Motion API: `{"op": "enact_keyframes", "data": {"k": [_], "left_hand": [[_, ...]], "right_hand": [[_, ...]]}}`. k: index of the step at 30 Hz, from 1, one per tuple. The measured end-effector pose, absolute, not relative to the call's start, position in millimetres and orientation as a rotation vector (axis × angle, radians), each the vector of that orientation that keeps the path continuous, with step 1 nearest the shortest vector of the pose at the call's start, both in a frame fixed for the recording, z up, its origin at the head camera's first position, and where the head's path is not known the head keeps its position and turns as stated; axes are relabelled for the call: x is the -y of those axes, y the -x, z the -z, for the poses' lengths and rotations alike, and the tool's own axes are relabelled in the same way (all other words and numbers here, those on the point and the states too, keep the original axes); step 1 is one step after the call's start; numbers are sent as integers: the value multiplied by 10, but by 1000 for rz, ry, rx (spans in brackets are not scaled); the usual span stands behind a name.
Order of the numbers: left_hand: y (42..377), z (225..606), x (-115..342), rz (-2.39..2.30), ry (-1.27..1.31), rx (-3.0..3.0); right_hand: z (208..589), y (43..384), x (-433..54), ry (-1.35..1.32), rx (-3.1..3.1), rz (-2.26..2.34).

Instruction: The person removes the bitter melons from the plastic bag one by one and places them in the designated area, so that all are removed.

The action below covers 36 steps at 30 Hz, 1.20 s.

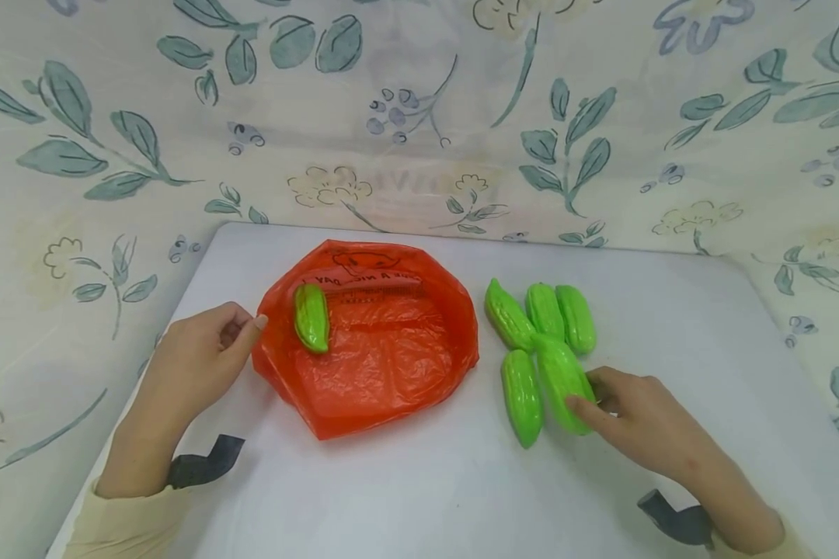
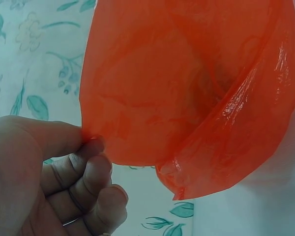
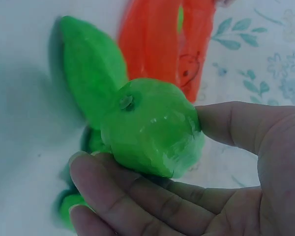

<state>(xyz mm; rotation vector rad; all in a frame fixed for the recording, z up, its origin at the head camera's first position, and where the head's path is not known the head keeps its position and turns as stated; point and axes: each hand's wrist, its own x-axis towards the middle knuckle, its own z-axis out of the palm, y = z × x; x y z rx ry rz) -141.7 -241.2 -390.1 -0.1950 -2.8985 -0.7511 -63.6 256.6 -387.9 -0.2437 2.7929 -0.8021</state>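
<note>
A red plastic bag (image 1: 384, 380) lies spread with its mouth wide, and a single glossy green cucumber-like vegetable (image 1: 311, 318) rests inside it at the left. My left hand (image 1: 206, 353) pinches the bag's left rim between thumb and index finger; the left wrist view shows the thin red film (image 2: 137, 98) caught at the fingertips. To the right of the bag, my right hand (image 1: 632, 407) grips another green vegetable (image 1: 561, 380), thumb on one side and fingers on the other. Its blunt stem end (image 3: 152, 128) faces the right wrist camera.
Several more green vegetables lie beside the held one: one (image 1: 522, 396) to its left, others (image 1: 507, 314) beyond it. All are on a white tabletop (image 1: 419, 497). A floral cloth (image 1: 419, 116) rises behind the table's far edge. Dark straps (image 1: 206, 462) sit at both wrists.
</note>
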Motion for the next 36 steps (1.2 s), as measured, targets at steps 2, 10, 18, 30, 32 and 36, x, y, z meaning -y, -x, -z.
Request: {"op": "enact_keyframes", "data": {"k": [2, 10, 18, 30, 32, 36], "left_hand": [[1420, 3908, 2414, 751, 201, 2895], [1419, 3931, 2425, 761, 184, 2907], [1415, 3938, 2435, 759, 186, 2897], [1408, 3919, 2436, 747, 185, 2891], [1407, 3917, 2434, 748, 189, 2888], [1409, 3916, 2433, 750, 192, 2885]], "right_hand": [[3918, 625, -2591, 216, -2800, 793], [4034, 634, -2641, 137, -2787, 779], [4127, 644, -2651, 120, -2778, 794], [4203, 660, -2632, 82, -2770, 788], [4217, 662, -2629, 81, -2765, 794], [4240, 660, -2627, 93, -2762, 817]]}}
